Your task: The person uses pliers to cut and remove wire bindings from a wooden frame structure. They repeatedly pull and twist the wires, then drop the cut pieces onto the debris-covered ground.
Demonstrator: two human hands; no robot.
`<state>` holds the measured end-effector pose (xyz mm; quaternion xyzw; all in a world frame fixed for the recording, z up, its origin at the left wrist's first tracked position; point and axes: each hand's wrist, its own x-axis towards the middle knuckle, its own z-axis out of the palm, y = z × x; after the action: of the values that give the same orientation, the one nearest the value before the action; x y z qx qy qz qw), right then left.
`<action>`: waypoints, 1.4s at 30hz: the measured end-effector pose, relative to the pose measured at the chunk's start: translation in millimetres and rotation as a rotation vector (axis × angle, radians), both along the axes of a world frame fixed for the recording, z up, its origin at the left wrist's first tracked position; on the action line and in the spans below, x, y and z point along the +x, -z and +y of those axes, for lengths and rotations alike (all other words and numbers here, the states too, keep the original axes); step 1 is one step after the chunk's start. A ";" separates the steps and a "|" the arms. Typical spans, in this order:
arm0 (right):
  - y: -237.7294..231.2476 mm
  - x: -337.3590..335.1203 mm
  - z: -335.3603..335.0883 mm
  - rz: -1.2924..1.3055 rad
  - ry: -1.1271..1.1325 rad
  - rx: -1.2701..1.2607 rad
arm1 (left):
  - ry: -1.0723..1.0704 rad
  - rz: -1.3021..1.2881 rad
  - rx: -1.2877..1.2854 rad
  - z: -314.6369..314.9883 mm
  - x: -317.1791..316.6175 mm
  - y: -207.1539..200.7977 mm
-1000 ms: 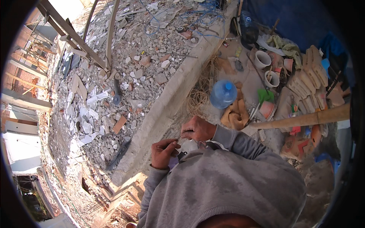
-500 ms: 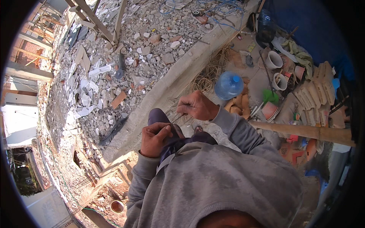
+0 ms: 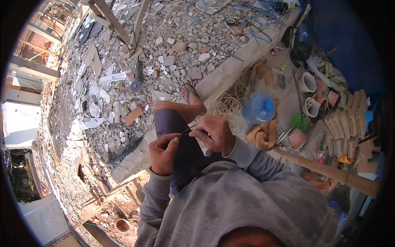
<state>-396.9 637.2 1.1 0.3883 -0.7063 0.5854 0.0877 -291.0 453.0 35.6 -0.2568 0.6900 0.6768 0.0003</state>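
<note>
Right now we are pinching a thin dark wire (image 3: 186, 131) between our two hands, just above our raised knee in dark shorts (image 3: 166, 123). Our left hand (image 3: 163, 153) is curling closed around the lower end of the wire, fingers pressed together, while our right hand (image 3: 216, 133) is gripping the upper end between thumb and fingertips; the two hands are sitting close together, nearly touching. Our sandalled foot (image 3: 192, 98) is resting on a pale concrete ledge (image 3: 224, 78) that is running diagonally past us. Just beside the foot, a coil of light wire (image 3: 230, 103) is lying on the ledge, and next to it a blue plastic water bottle (image 3: 258, 108) is lying above a tan glove (image 3: 263, 135). Farther right, two white cups (image 3: 307, 82) are standing among scattered clutter, and a wooden handle (image 3: 329, 173) is crossing below them. Left of the ledge, broken rubble (image 3: 123, 82) is covering the ground.
</note>
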 end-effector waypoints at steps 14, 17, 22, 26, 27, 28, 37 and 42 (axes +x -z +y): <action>-72.8 -314.7 -211.7 -1.028 -0.508 -0.072 | -0.211 -0.155 0.196 -188.7 -279.9 -61.0; -131.2 -336.4 -258.0 -0.787 -0.366 0.018 | 0.255 -0.080 -0.613 -245.3 -316.9 -86.7; -202.4 -385.2 -283.0 -0.094 -0.226 0.074 | 0.197 -0.203 -0.233 -264.2 -331.4 -118.2; -246.2 -444.8 -271.5 0.100 -0.468 0.337 | 0.247 -0.006 0.021 -261.1 -357.4 -188.7; -256.0 -454.8 -268.5 0.070 -0.569 0.389 | 0.265 0.042 0.089 -259.5 -366.6 -209.2; -265.8 -464.6 -264.8 0.038 -0.672 0.450 | 0.311 0.056 0.064 -259.6 -377.9 -228.9; -378.3 -556.4 -255.5 -1.291 -0.929 0.329 | 0.192 -0.093 -0.041 -233.9 -487.1 -346.7; -437.8 -669.8 -242.1 -0.038 -0.639 0.216 | -0.385 -0.081 0.163 -189.7 -593.3 -414.2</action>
<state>-1066.6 395.1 438.9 0.5861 -0.6085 0.5121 -0.1548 -884.3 263.3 449.8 -0.4100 0.5706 0.7070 -0.0805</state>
